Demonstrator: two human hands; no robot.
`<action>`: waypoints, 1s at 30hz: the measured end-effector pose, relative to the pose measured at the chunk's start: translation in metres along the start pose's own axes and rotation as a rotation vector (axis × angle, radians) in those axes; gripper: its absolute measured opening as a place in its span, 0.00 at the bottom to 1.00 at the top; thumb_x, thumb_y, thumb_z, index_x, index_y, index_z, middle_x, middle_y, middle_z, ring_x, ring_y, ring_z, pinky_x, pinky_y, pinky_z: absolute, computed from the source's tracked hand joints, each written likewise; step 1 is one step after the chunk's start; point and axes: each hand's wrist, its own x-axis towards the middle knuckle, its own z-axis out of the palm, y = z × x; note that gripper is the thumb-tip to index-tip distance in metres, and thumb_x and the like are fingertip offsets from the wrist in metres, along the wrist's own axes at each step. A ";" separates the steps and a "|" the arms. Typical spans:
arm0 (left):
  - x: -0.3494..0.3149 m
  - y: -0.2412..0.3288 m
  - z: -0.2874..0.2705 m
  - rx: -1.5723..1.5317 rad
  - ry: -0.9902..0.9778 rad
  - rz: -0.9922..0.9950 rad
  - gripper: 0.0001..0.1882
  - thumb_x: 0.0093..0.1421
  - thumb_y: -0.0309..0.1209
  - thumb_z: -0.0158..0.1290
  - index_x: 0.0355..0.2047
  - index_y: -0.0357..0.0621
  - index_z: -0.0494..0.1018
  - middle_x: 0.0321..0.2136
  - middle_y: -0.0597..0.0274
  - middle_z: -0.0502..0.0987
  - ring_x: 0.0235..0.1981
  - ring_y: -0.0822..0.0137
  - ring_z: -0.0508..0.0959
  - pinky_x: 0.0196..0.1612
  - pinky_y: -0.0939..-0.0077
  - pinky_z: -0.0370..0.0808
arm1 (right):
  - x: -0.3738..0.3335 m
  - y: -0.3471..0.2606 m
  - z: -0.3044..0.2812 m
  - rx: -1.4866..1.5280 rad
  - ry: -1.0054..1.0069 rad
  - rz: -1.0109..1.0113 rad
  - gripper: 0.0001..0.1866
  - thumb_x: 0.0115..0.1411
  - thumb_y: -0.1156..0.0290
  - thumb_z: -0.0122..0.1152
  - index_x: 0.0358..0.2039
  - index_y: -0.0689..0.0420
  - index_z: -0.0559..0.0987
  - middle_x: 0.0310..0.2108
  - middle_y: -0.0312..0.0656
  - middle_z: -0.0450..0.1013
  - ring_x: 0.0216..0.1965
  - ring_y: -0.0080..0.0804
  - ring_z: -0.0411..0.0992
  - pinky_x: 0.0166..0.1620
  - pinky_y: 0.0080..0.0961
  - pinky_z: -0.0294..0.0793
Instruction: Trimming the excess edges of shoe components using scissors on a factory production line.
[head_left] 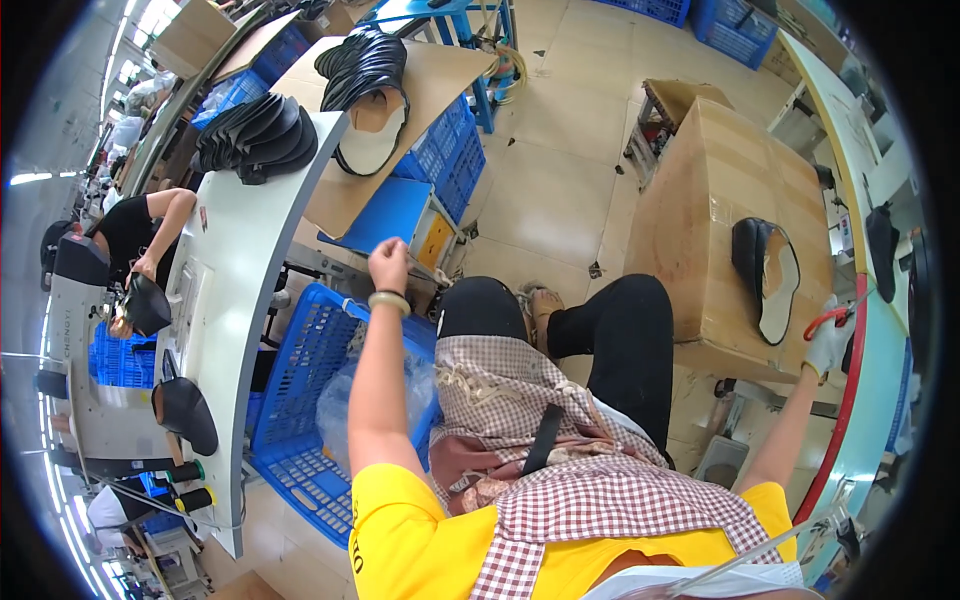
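Red-handled tool (pixel 826 319), likely scissors, is at far right, just beside the cardboard box (pixel 690 210); its red loop faces left and a thin shank points right and slightly far, toward the pale green tabletop (pixel 868 385); long axis runs mainly left to right. The gloved right hand (pixel 826 348) has its fingers closed around the handle; the left hand (pixel 390 265) is raised beyond the blue basket (pixel 285 440), its fingers curled into a loose fist; cannot tell whether anything small is pinched inside.

On the box lies a black shoe (pixel 748 255), pale inside, its long axis running near to far; which end is the toe is unclear. The box stands between the person's knees and the tabletop; the basket, at left, holds a clear plastic bag (pixel 338 405), partly covered by the left forearm. Farther left, black shoe pieces (pixel 262 135) are stacked on a white tabletop (pixel 235 215); past it a co-worker (pixel 130 230) grips a dark shoe (pixel 147 304).

The tool's tip is hard to make out against the tabletop; the glove covers part of the handle; the far right edge is bent and cut off by the lens rim.
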 end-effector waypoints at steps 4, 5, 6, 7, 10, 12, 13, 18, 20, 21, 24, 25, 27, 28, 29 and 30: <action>0.117 -0.008 -0.017 0.521 0.280 0.370 0.13 0.57 0.25 0.52 0.43 0.33 0.72 0.33 0.56 0.79 0.37 0.63 0.79 0.43 0.68 0.75 | -0.026 -0.031 0.007 -0.086 0.167 -0.528 0.25 0.61 0.61 0.58 0.55 0.60 0.67 0.32 0.36 0.69 0.30 0.20 0.67 0.34 0.21 0.69; 0.140 -0.007 -0.013 0.420 0.280 0.368 0.15 0.57 0.24 0.52 0.45 0.33 0.71 0.36 0.54 0.78 0.40 0.61 0.78 0.46 0.67 0.73 | -0.040 -0.040 0.005 -0.006 0.045 -0.478 0.27 0.60 0.64 0.59 0.57 0.60 0.66 0.34 0.37 0.69 0.35 0.16 0.65 0.37 0.16 0.67; 0.163 -0.006 -0.011 0.317 0.282 0.363 0.17 0.56 0.24 0.52 0.46 0.33 0.70 0.38 0.51 0.78 0.44 0.59 0.77 0.48 0.66 0.72 | -0.057 -0.054 0.006 -0.016 0.046 -0.484 0.27 0.60 0.64 0.59 0.57 0.60 0.66 0.34 0.37 0.69 0.35 0.16 0.65 0.37 0.16 0.67; 0.185 -0.004 -0.012 0.314 0.284 0.361 0.17 0.56 0.24 0.52 0.46 0.33 0.70 0.38 0.51 0.78 0.44 0.59 0.77 0.48 0.66 0.72 | -0.075 -0.071 0.009 0.103 -0.078 -0.336 0.26 0.59 0.67 0.59 0.57 0.60 0.66 0.34 0.36 0.69 0.35 0.16 0.66 0.38 0.15 0.67; 0.240 0.002 -0.018 0.017 0.389 0.437 0.21 0.54 0.26 0.56 0.48 0.32 0.68 0.40 0.47 0.76 0.46 0.58 0.76 0.49 0.67 0.71 | -0.114 -0.098 0.023 0.259 -0.259 -0.168 0.27 0.58 0.74 0.57 0.58 0.60 0.65 0.35 0.35 0.69 0.36 0.16 0.66 0.40 0.14 0.68; 0.264 0.009 -0.023 0.207 0.302 0.179 0.22 0.51 0.30 0.60 0.45 0.32 0.70 0.38 0.44 0.76 0.44 0.55 0.76 0.48 0.65 0.71 | -0.131 -0.110 0.035 0.289 -0.320 -0.145 0.27 0.57 0.79 0.56 0.58 0.61 0.65 0.37 0.34 0.69 0.36 0.17 0.66 0.40 0.15 0.68; 0.274 0.028 -0.041 0.329 0.360 0.094 0.22 0.50 0.34 0.60 0.41 0.31 0.71 0.36 0.42 0.76 0.42 0.50 0.77 0.47 0.63 0.71 | -0.137 -0.115 0.044 0.309 -0.410 -0.168 0.28 0.56 0.81 0.55 0.58 0.60 0.65 0.37 0.34 0.69 0.35 0.17 0.66 0.40 0.14 0.68; 0.220 0.033 0.058 0.649 0.397 0.378 0.16 0.51 0.32 0.54 0.35 0.30 0.71 0.32 0.41 0.77 0.35 0.43 0.76 0.42 0.60 0.72 | -0.161 -0.138 0.062 0.368 -0.536 -0.227 0.28 0.52 0.83 0.54 0.57 0.62 0.67 0.33 0.33 0.69 0.33 0.15 0.66 0.37 0.12 0.67; 0.198 0.046 0.052 0.317 0.276 0.605 0.12 0.52 0.28 0.52 0.34 0.30 0.70 0.29 0.44 0.77 0.32 0.48 0.78 0.39 0.61 0.72 | -0.179 -0.176 0.071 0.288 -0.641 -0.199 0.28 0.52 0.83 0.53 0.56 0.62 0.67 0.29 0.32 0.69 0.29 0.14 0.66 0.34 0.10 0.66; 0.179 0.052 0.066 0.218 0.255 0.613 0.11 0.52 0.26 0.52 0.33 0.30 0.69 0.28 0.47 0.77 0.32 0.51 0.78 0.37 0.63 0.73 | -0.187 -0.184 0.075 0.322 -0.683 -0.133 0.28 0.52 0.83 0.54 0.56 0.61 0.67 0.26 0.31 0.68 0.26 0.15 0.66 0.32 0.10 0.66; 0.140 0.072 0.063 -0.116 0.189 0.451 0.11 0.55 0.23 0.51 0.38 0.32 0.68 0.34 0.55 0.77 0.33 0.62 0.79 0.36 0.68 0.74 | -0.212 -0.210 0.083 0.504 -0.866 0.082 0.27 0.53 0.81 0.54 0.56 0.60 0.67 0.23 0.32 0.67 0.20 0.17 0.66 0.26 0.12 0.67; 0.108 0.087 0.088 -0.427 0.098 0.297 0.15 0.57 0.24 0.51 0.45 0.35 0.66 0.41 0.54 0.74 0.38 0.63 0.78 0.39 0.70 0.74 | -0.219 -0.213 0.082 0.606 -0.950 0.259 0.26 0.53 0.80 0.55 0.55 0.58 0.67 0.22 0.32 0.67 0.18 0.18 0.65 0.23 0.13 0.67; 0.042 0.111 0.116 -0.820 -0.108 0.121 0.19 0.60 0.25 0.50 0.52 0.38 0.63 0.49 0.55 0.71 0.45 0.64 0.75 0.43 0.72 0.74 | -0.237 -0.242 0.080 0.732 -0.988 0.430 0.26 0.56 0.78 0.55 0.56 0.57 0.65 0.23 0.34 0.68 0.17 0.20 0.65 0.22 0.16 0.68; 0.009 0.115 0.126 -0.908 -0.231 0.104 0.19 0.61 0.26 0.51 0.53 0.39 0.63 0.49 0.56 0.70 0.47 0.66 0.74 0.43 0.72 0.74 | -0.245 -0.241 0.083 0.967 -1.068 0.522 0.25 0.58 0.77 0.54 0.57 0.57 0.63 0.27 0.37 0.68 0.23 0.23 0.68 0.28 0.20 0.72; -0.028 0.118 0.138 -0.873 -0.254 0.053 0.19 0.62 0.28 0.51 0.52 0.39 0.63 0.49 0.56 0.71 0.48 0.66 0.73 0.43 0.72 0.73 | -0.253 -0.234 0.091 1.194 -1.161 0.519 0.27 0.59 0.76 0.53 0.60 0.56 0.60 0.33 0.41 0.69 0.30 0.27 0.70 0.35 0.25 0.73; -0.064 0.118 0.146 -0.831 -0.271 0.007 0.19 0.62 0.29 0.51 0.52 0.40 0.64 0.48 0.57 0.71 0.48 0.66 0.73 0.44 0.73 0.72 | -0.263 -0.240 0.093 1.181 -1.161 0.481 0.30 0.60 0.77 0.51 0.62 0.55 0.57 0.37 0.43 0.70 0.35 0.29 0.71 0.39 0.28 0.73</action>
